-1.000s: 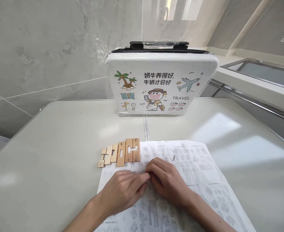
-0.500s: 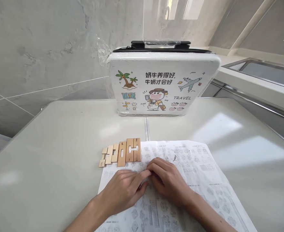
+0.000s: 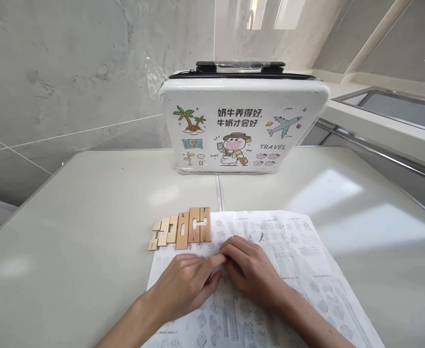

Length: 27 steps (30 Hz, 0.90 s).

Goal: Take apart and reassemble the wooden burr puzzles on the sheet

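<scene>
My left hand (image 3: 194,282) lies on a large printed sheet of paper (image 3: 317,309), its fingers curled and the thumb drawn in under them. My right hand (image 3: 251,270) rests on the sheet beside it, fingers bent. The fingertips of both hands meet in the middle, and whatever lies beneath them, if anything, is hidden. Just beyond my left hand, flat wooden puzzle pieces lie side by side in a row: pale short ones (image 3: 164,232) at the left, then a longer brown strip marked 2 (image 3: 182,241) and a notched strip marked 3 (image 3: 205,234).
A white hard case (image 3: 205,94) with cartoon prints and a black handle stands upright at the table's back, partly in clear plastic film. The pale table (image 3: 71,232) has a seam down its middle. A grey wall (image 3: 71,63) rises behind.
</scene>
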Each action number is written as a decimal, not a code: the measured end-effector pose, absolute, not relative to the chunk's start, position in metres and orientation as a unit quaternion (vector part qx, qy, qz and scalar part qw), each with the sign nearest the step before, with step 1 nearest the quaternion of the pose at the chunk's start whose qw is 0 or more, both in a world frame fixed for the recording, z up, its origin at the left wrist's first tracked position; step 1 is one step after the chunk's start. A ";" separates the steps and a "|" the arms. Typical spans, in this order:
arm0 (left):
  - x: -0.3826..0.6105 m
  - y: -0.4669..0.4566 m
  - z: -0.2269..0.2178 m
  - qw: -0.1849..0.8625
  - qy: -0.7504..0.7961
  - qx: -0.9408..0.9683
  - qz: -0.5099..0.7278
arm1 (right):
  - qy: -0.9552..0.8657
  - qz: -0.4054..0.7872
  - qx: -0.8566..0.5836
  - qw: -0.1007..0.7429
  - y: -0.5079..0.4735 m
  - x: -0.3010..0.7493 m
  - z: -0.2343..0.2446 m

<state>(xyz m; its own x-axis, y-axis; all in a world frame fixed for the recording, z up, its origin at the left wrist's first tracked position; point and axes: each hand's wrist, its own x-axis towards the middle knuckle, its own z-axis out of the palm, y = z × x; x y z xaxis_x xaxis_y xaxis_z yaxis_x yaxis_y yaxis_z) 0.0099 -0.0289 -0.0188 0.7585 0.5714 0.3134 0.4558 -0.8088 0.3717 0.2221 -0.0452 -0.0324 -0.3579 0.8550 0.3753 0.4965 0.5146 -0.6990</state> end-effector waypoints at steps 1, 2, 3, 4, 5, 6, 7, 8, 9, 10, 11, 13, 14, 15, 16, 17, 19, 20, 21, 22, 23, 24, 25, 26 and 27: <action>0.010 -0.029 -0.019 0.138 0.276 0.928 0.210 | -0.788 0.242 -0.429 0.370 -0.045 0.222 -0.032; 0.010 -0.029 -0.019 0.138 0.276 0.928 0.211 | -0.788 0.241 -0.428 0.370 -0.045 0.222 -0.033; 0.010 -0.029 -0.019 0.138 0.275 0.928 0.212 | -0.789 0.241 -0.428 0.370 -0.045 0.222 -0.033; 0.010 -0.029 -0.019 0.137 0.274 0.928 0.212 | -0.789 0.241 -0.428 0.369 -0.045 0.222 -0.033; 0.010 -0.029 -0.019 0.136 0.274 0.928 0.212 | -0.789 0.241 -0.428 0.368 -0.044 0.222 -0.033; 0.010 -0.029 -0.019 0.136 0.274 0.928 0.212 | -0.789 0.242 -0.429 0.367 -0.044 0.222 -0.033; 0.010 -0.029 -0.019 0.136 0.275 0.928 0.211 | -0.789 0.243 -0.430 0.366 -0.044 0.222 -0.032; 0.010 -0.029 -0.019 0.136 0.276 0.928 0.212 | -0.788 0.245 -0.430 0.366 -0.044 0.222 -0.032; 0.010 -0.029 -0.019 0.136 0.276 0.927 0.212 | -0.787 0.247 -0.430 0.366 -0.044 0.222 -0.032; 0.010 -0.029 -0.019 0.136 0.277 0.927 0.213 | -0.787 0.249 -0.431 0.365 -0.044 0.222 -0.032; 0.010 -0.029 -0.019 0.136 0.276 0.927 0.214 | -0.786 0.250 -0.431 0.366 -0.044 0.222 -0.032; 0.010 -0.029 -0.019 0.136 0.276 0.927 0.214 | -0.786 0.248 -0.431 0.367 -0.044 0.222 -0.032; 0.010 -0.029 -0.019 0.136 0.276 0.927 0.214 | -0.786 0.247 -0.431 0.368 -0.044 0.222 -0.032; 0.010 -0.029 -0.019 0.136 0.276 0.927 0.213 | -0.786 0.246 -0.431 0.369 -0.044 0.222 -0.032; 0.010 -0.029 -0.019 0.136 0.276 0.927 0.213 | -0.786 0.245 -0.431 0.369 -0.044 0.222 -0.033; 0.010 -0.029 -0.019 0.136 0.276 0.927 0.213 | -0.786 0.245 -0.431 0.370 -0.044 0.222 -0.033; 0.010 -0.029 -0.019 0.135 0.275 0.928 0.213 | -0.786 0.246 -0.432 0.368 -0.044 0.222 -0.033; 0.010 -0.029 -0.019 0.134 0.275 0.928 0.213 | -0.786 0.247 -0.431 0.367 -0.044 0.222 -0.033; 0.009 -0.029 -0.019 0.134 0.274 0.928 0.213 | -0.787 0.247 -0.432 0.366 -0.044 0.222 -0.033; 0.009 -0.028 -0.019 0.134 0.273 0.928 0.213 | -0.787 0.246 -0.431 0.365 -0.044 0.222 -0.032; 0.009 -0.028 -0.019 0.134 0.273 0.928 0.214 | -0.788 0.245 -0.431 0.366 -0.044 0.222 -0.032; 0.009 -0.028 -0.019 0.134 0.272 0.928 0.215 | -0.788 0.244 -0.430 0.366 -0.044 0.222 -0.032; 0.009 -0.028 -0.019 0.134 0.271 0.928 0.216 | -0.788 0.244 -0.430 0.367 -0.044 0.222 -0.032; 0.010 -0.028 -0.019 0.134 0.271 0.928 0.217 | -0.788 0.243 -0.429 0.369 -0.044 0.222 -0.032; 0.010 -0.029 -0.019 0.134 0.269 0.928 0.219 | -0.787 0.244 -0.429 0.370 -0.044 0.222 -0.032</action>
<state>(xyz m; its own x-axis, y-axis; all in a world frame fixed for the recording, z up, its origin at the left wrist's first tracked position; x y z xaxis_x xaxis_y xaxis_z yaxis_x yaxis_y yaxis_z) 0.0102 -0.0286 -0.0190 0.7594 0.5587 0.3334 0.4413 -0.8189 0.3670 0.2217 -0.0443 -0.0322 -0.3590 0.8556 0.3730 0.4952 0.5133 -0.7009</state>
